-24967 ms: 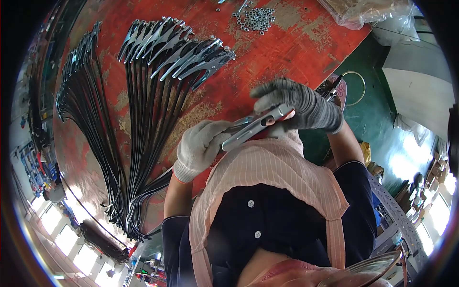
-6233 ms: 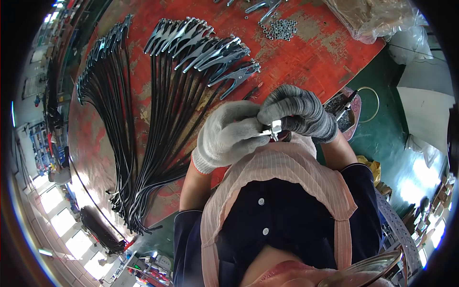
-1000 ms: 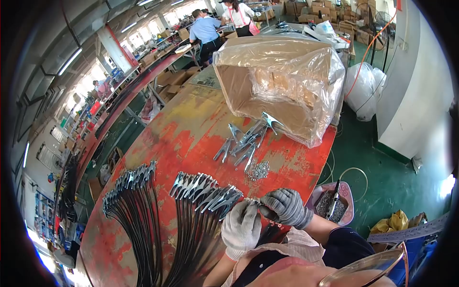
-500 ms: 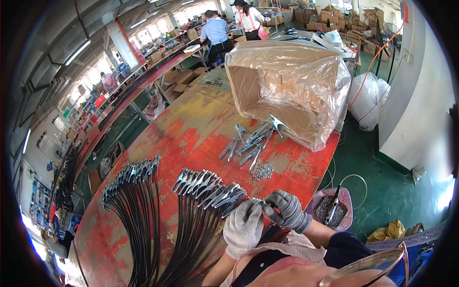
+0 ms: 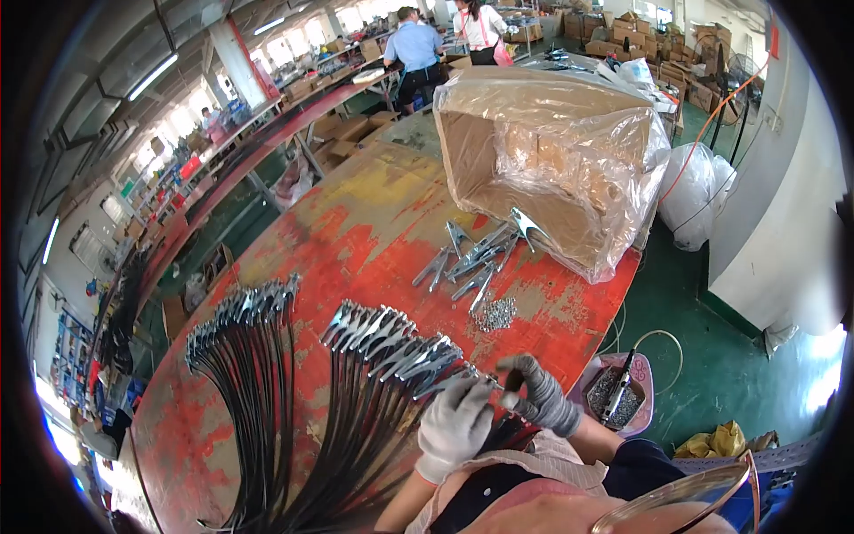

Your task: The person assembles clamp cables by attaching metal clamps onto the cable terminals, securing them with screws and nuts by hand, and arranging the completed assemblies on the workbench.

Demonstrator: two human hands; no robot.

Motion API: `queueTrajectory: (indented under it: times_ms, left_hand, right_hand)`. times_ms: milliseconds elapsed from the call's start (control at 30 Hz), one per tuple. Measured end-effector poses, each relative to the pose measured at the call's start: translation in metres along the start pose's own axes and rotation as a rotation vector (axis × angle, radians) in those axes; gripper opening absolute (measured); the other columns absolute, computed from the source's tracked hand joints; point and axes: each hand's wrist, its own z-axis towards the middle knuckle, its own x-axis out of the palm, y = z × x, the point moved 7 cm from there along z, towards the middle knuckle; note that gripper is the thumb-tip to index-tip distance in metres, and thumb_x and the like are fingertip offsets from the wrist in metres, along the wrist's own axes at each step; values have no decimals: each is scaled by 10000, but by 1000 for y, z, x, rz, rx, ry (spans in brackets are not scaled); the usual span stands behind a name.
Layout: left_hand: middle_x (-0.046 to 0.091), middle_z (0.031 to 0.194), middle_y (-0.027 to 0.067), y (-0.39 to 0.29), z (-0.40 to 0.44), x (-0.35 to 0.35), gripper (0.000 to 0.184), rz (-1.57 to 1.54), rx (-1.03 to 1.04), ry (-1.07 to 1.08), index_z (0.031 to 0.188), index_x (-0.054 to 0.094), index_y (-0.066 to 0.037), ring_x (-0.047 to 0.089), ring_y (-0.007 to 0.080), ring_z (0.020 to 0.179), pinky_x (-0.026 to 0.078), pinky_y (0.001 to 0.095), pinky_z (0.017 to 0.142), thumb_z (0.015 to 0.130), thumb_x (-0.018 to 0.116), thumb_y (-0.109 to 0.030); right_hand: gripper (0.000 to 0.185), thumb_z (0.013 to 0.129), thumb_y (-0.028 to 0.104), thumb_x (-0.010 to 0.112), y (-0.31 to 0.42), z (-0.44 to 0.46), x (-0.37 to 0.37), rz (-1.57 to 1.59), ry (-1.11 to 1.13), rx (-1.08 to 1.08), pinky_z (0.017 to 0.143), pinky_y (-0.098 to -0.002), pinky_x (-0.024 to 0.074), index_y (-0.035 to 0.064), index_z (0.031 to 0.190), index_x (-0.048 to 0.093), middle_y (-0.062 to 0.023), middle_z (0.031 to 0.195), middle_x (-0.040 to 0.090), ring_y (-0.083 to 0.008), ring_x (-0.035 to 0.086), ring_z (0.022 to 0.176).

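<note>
Our right hand (image 5: 541,400) has opened slightly, fingers and thumb curled apart just beside the metal piece (image 5: 489,378). We pinch it in our left hand (image 5: 455,427), at the near edge of the red table (image 5: 365,254), beside the cabled clamps (image 5: 381,335).

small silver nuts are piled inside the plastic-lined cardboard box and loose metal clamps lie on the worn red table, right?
Not quite: the head view shows the small silver nuts piled on the worn red table, not inside the plastic-lined cardboard box. The loose metal clamps do lie on that table, as you say.
</note>
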Motion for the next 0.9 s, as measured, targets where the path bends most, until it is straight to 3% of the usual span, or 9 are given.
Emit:
queueTrajectory:
  times_ms: [33, 200, 233, 300, 333, 400, 533, 667, 900]
  left_hand:
    - [645, 1076, 115, 7, -3, 0, 398, -133, -65, 50, 1216, 639, -151, 655, 328, 861, 543, 412, 731, 824, 700, -178]
    - [646, 1039, 183, 29, -42, 37, 376, -694, -246, 364, 1180, 630, -68, 652, 321, 951, 525, 394, 826, 838, 706, -206]
    - [641, 1095, 150, 29, -48, 33, 367, -719, -449, 466, 1174, 614, -35, 638, 275, 990, 507, 369, 864, 850, 709, -177]
    - [632, 1140, 112, 23, -61, 17, 335, -876, -804, 464, 1151, 596, 0, 613, 206, 1029, 484, 337, 905, 872, 701, -154]
    - [630, 1130, 105, 29, -72, 11, 313, -986, -940, 349, 1134, 594, 1, 603, 183, 1030, 479, 329, 907, 883, 692, -158]
    - [626, 1110, 86, 73, -113, -46, 287, -471, -679, -92, 1128, 594, -6, 594, 156, 1012, 488, 314, 887, 889, 677, -143]
    - [669, 1032, 93, 105, -204, -130, 265, -69, -1262, -274, 1107, 649, 6, 641, 194, 909, 508, 313, 828, 872, 660, -115]
    - [688, 970, 120, 98, -209, -122, 141, 224, -1115, 209, 980, 716, -96, 671, 292, 895, 534, 380, 792, 868, 659, -161]
    - [658, 870, 59, 80, -111, 31, 136, 348, -483, 426, 928, 660, -134, 655, 265, 797, 526, 408, 695, 830, 705, -218]
  right_hand:
    - [607, 845, 340, 770, 9, 5, -4, -158, -3, -184, 846, -334, 523, 71, 1339, 541, -142, 1122, 632, -239, 647, 955]
    - [561, 841, 282, 765, -17, -2, 21, -265, 642, -250, 923, -356, 522, 80, 1327, 570, -138, 1329, 590, -277, 632, 1129]
    - [514, 828, 233, 769, -33, -7, 19, 217, 604, 217, 921, -356, 521, 79, 1289, 600, -124, 1287, 618, -276, 641, 1103]
    - [449, 785, 143, 786, -43, -19, 16, 239, 593, 411, 900, -361, 526, 74, 1207, 651, -112, 1190, 669, -275, 659, 1050]
    - [429, 754, 101, 799, -32, -16, 14, -144, 640, 50, 882, -367, 530, 70, 1162, 671, -115, 1135, 692, -276, 668, 1022]
    - [291, 755, 54, 785, -44, -17, -29, -455, 221, 15, 812, -365, 539, 67, 1027, 681, -116, 1029, 706, -255, 672, 940]
    - [253, 844, 116, 741, -109, -35, -116, 306, -286, 158, 785, -374, 511, 82, 1077, 648, -100, 1087, 655, -227, 632, 901]
    - [260, 914, 229, 695, -132, -30, -109, 745, -432, 246, 745, -327, 430, 61, 1061, 563, -19, 844, 543, -156, 523, 766]
    - [389, 954, 260, 654, -109, -20, -68, 931, -532, 306, 755, -304, 475, 18, 1234, 535, -43, 1074, 599, -151, 553, 883]
